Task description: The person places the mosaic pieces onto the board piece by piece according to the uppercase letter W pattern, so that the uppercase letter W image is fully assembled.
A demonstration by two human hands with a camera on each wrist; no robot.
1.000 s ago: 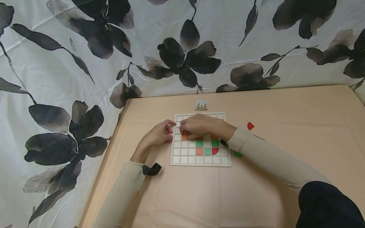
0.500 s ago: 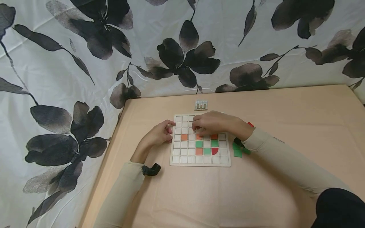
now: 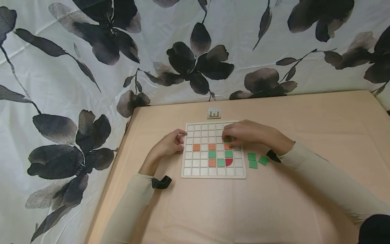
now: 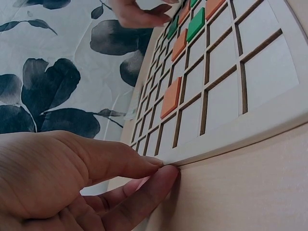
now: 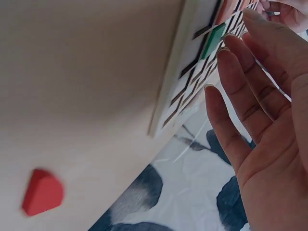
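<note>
A white grid board [image 3: 196,162] with wooden dividers lies on the table. My left hand [image 3: 170,144] pinches its left edge between thumb and index finger, the thumb [image 4: 139,166] on the rim. My right hand [image 3: 248,132] hovers over the board's upper right part, fingers relaxed and slightly spread, holding nothing. Beneath its fingertips a green square tile [image 5: 213,41] sits in a cell. Orange tiles [image 3: 196,147], other green tiles [image 3: 212,154] and a red rounded piece [image 3: 229,162] fill further cells. The right hand partly covers the rightmost orange tile [image 3: 227,146].
Several loose green squares [image 3: 253,164] lie right of the board. A red wedge-like piece [image 5: 43,192] rests on the table, hidden behind the right arm in the head view. A small patterned grid card [image 3: 214,113] lies beyond the board. Floral cloth [image 3: 189,67] hangs behind.
My right hand has moved rightward across the board, uncovering the left and middle orange tiles and the loose green squares. Its arm now covers the loose red piece. The left hand stays put.
</note>
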